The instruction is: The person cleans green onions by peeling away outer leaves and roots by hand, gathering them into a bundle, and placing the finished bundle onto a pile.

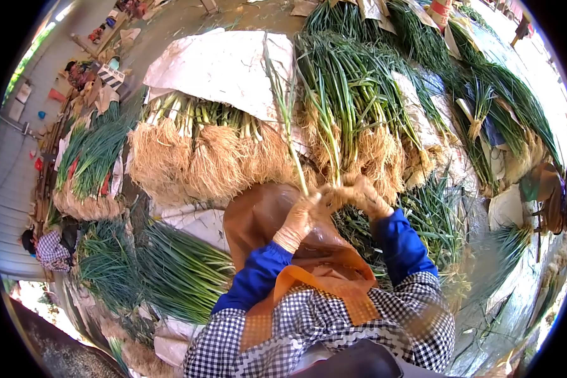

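Note:
My left hand (300,216) is closed around the lower white end of a long green onion stalk (288,135), whose leaves reach up over the white sack. Close beside it, my right hand (364,198) is closed at the root end of another green onion (334,154). The two hands nearly meet above the brown apron (258,217) on my lap, and the exact fingertip contact is hidden. Just beyond them lie rooted bundles of green onions (217,157), partly covered by a white sack (233,66). More leafy green onions (340,75) are heaped to the right of that.
Loose green onions (179,268) lie at my left side, with more bundles (91,160) farther left. Other heaps (510,94) stretch along the right. A person in checked clothing (55,251) is at the far left edge. Wet floor (258,16) shows at the back.

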`<state>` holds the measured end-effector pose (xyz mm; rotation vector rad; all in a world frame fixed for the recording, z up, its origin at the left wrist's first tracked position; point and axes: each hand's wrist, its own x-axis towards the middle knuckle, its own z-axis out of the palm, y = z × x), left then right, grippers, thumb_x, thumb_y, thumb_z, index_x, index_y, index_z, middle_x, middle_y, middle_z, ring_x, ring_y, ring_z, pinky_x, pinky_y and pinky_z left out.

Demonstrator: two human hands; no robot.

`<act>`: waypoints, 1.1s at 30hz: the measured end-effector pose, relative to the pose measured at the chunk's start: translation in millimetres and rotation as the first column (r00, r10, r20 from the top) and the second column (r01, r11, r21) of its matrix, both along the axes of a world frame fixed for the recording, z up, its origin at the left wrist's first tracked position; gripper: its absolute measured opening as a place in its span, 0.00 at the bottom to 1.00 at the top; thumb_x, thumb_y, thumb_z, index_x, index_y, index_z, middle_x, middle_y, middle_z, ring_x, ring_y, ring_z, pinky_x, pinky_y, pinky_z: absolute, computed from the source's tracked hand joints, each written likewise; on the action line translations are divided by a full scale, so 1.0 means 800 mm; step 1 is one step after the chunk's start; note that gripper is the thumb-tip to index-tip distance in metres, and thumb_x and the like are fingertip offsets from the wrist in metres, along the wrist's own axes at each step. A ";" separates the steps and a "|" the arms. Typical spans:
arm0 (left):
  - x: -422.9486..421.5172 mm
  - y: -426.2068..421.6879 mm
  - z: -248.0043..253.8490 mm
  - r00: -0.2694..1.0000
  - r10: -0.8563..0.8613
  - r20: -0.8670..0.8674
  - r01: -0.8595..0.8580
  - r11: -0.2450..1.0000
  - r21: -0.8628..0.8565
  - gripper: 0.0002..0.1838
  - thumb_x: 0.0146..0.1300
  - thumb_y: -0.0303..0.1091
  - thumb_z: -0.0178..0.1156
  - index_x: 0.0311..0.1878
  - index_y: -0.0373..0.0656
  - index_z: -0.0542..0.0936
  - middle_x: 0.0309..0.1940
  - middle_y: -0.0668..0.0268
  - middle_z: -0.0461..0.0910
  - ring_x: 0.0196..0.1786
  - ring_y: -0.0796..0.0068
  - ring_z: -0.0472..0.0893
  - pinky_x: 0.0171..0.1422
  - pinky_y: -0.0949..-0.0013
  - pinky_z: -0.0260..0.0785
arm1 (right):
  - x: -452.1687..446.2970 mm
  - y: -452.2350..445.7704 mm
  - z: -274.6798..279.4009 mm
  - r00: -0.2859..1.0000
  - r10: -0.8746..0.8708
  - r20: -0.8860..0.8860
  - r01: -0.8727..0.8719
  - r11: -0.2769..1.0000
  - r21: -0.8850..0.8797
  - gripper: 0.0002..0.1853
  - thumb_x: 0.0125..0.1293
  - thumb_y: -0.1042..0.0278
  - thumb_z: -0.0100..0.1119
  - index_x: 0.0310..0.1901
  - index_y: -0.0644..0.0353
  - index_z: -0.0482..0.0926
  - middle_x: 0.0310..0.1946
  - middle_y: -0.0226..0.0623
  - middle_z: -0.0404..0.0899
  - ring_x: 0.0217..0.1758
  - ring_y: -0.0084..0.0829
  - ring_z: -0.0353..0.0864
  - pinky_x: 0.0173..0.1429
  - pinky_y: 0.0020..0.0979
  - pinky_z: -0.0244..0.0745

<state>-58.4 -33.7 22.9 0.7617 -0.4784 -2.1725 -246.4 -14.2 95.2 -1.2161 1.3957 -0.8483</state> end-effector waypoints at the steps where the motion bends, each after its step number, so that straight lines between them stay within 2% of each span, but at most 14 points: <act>1: -0.007 0.008 0.010 0.989 -0.150 -0.017 0.150 0.988 0.024 0.04 0.60 0.27 0.56 0.38 0.46 0.75 0.37 0.72 0.76 0.45 0.78 0.74 0.50 0.75 0.68 | -0.002 0.016 -0.009 0.992 0.117 0.054 -0.119 0.993 0.019 0.21 0.57 0.49 0.59 0.34 0.64 0.80 0.24 0.36 0.78 0.28 0.26 0.76 0.38 0.30 0.74; 3: -0.020 0.026 -0.025 0.969 -0.190 -0.157 0.211 0.969 0.130 0.06 0.57 0.21 0.56 0.36 0.44 0.74 0.34 0.69 0.77 0.38 0.76 0.78 0.40 0.77 0.72 | -0.022 0.023 -0.033 0.932 0.328 -0.153 -0.344 0.935 -0.089 0.21 0.61 0.50 0.56 0.39 0.64 0.80 0.32 0.40 0.81 0.37 0.31 0.79 0.43 0.32 0.74; 5: -0.023 0.034 -0.049 0.979 -0.201 -0.045 0.203 0.978 0.043 0.06 0.56 0.20 0.56 0.36 0.43 0.74 0.32 0.71 0.76 0.35 0.79 0.77 0.36 0.80 0.69 | -0.020 0.010 -0.026 0.988 -0.091 -0.123 0.090 0.996 -0.014 0.24 0.60 0.47 0.56 0.41 0.65 0.79 0.34 0.45 0.81 0.40 0.33 0.80 0.45 0.32 0.74; 9: -0.029 0.038 -0.031 0.977 -0.134 0.168 0.148 0.986 -0.075 0.08 0.56 0.20 0.56 0.37 0.43 0.75 0.31 0.72 0.76 0.32 0.82 0.75 0.32 0.82 0.66 | -0.012 -0.066 -0.011 0.596 -0.195 -0.779 0.142 0.980 -0.137 0.30 0.54 0.39 0.56 0.37 0.65 0.77 0.33 0.46 0.80 0.38 0.42 0.80 0.43 0.35 0.74; 18: -0.056 0.023 -0.086 0.975 0.107 0.194 -0.090 0.992 -0.091 0.09 0.54 0.20 0.58 0.35 0.43 0.70 0.24 0.72 0.71 0.24 0.79 0.71 0.30 0.76 0.71 | -0.012 -0.074 -0.037 0.251 -0.131 -0.959 -0.076 0.985 -0.155 0.25 0.66 0.43 0.38 0.24 0.52 0.78 0.18 0.36 0.78 0.20 0.36 0.78 0.23 0.36 0.71; 19: -0.060 0.024 -0.086 0.978 0.198 0.069 -0.194 0.979 -0.053 0.08 0.55 0.21 0.57 0.34 0.44 0.69 0.22 0.73 0.69 0.22 0.79 0.70 0.28 0.76 0.70 | -0.002 -0.059 -0.014 0.247 0.018 -0.969 -0.032 0.999 0.011 0.26 0.67 0.45 0.36 0.27 0.52 0.80 0.22 0.36 0.81 0.25 0.37 0.81 0.27 0.38 0.74; 23: -0.057 0.030 -0.062 0.968 0.240 -0.079 -0.240 0.971 0.009 0.04 0.60 0.23 0.53 0.33 0.44 0.69 0.20 0.74 0.68 0.22 0.80 0.69 0.27 0.76 0.69 | 0.019 0.034 -0.061 0.590 -0.082 -0.803 -0.517 0.725 -0.454 0.17 0.61 0.54 0.51 0.20 0.54 0.75 0.11 0.36 0.70 0.14 0.38 0.72 0.18 0.35 0.66; 25: -0.045 0.017 -0.055 0.926 0.219 0.308 -0.189 0.974 -0.125 0.03 0.59 0.25 0.52 0.31 0.45 0.71 0.21 0.70 0.71 0.21 0.80 0.70 0.23 0.76 0.64 | 0.031 0.097 -0.031 0.742 0.111 -0.661 -0.567 0.630 -0.531 0.18 0.59 0.52 0.54 0.19 0.55 0.73 0.11 0.37 0.68 0.14 0.39 0.71 0.18 0.38 0.64; 27: -0.031 0.009 -0.049 0.939 0.240 0.245 -0.217 0.969 -0.118 0.02 0.59 0.26 0.54 0.31 0.44 0.72 0.22 0.67 0.75 0.20 0.80 0.72 0.21 0.78 0.64 | -0.015 0.135 -0.030 0.623 0.371 -0.689 -0.535 0.844 -0.030 0.18 0.60 0.49 0.53 0.26 0.56 0.78 0.17 0.41 0.75 0.21 0.38 0.77 0.22 0.33 0.69; 29: -0.023 0.013 -0.013 0.977 0.118 0.179 -0.118 0.993 -0.014 0.01 0.59 0.26 0.54 0.33 0.42 0.72 0.25 0.64 0.76 0.19 0.79 0.72 0.19 0.78 0.65 | -0.069 0.110 -0.071 0.226 0.818 -0.529 -0.306 0.575 0.759 0.27 0.58 0.41 0.50 0.50 0.53 0.76 0.40 0.45 0.80 0.45 0.34 0.80 0.40 0.34 0.76; 30: -0.024 0.019 -0.003 0.989 0.092 0.114 -0.101 0.991 0.083 0.01 0.59 0.26 0.54 0.34 0.42 0.72 0.25 0.63 0.76 0.18 0.79 0.72 0.18 0.79 0.65 | -0.079 0.106 -0.037 0.086 0.802 -0.591 -0.298 0.587 0.753 0.30 0.58 0.40 0.49 0.56 0.54 0.71 0.40 0.43 0.80 0.44 0.34 0.80 0.44 0.34 0.75; 31: -0.028 0.018 0.005 0.996 0.073 0.043 -0.079 0.983 0.169 0.01 0.59 0.26 0.54 0.34 0.41 0.72 0.25 0.63 0.75 0.18 0.79 0.71 0.18 0.80 0.64 | -0.086 0.091 -0.067 0.278 0.638 -0.718 -0.223 0.770 0.598 0.30 0.60 0.44 0.49 0.59 0.55 0.68 0.42 0.39 0.80 0.45 0.32 0.80 0.44 0.31 0.74; 32: -0.029 0.019 0.003 0.997 0.064 0.041 -0.070 0.983 0.170 0.01 0.59 0.26 0.54 0.34 0.41 0.72 0.25 0.63 0.75 0.18 0.79 0.71 0.18 0.80 0.64 | -0.080 0.075 -0.068 0.817 0.358 -0.452 -0.226 0.920 0.320 0.29 0.63 0.41 0.43 0.55 0.57 0.71 0.40 0.35 0.80 0.37 0.28 0.78 0.41 0.28 0.73; 33: -0.026 0.025 -0.003 0.994 0.011 -0.112 0.012 0.979 0.204 0.02 0.58 0.26 0.54 0.35 0.40 0.72 0.25 0.63 0.75 0.17 0.80 0.70 0.18 0.80 0.64 | -0.058 0.060 -0.065 0.996 0.019 0.093 -0.027 0.996 0.086 0.30 0.67 0.39 0.37 0.50 0.59 0.73 0.37 0.31 0.79 0.29 0.23 0.76 0.37 0.24 0.71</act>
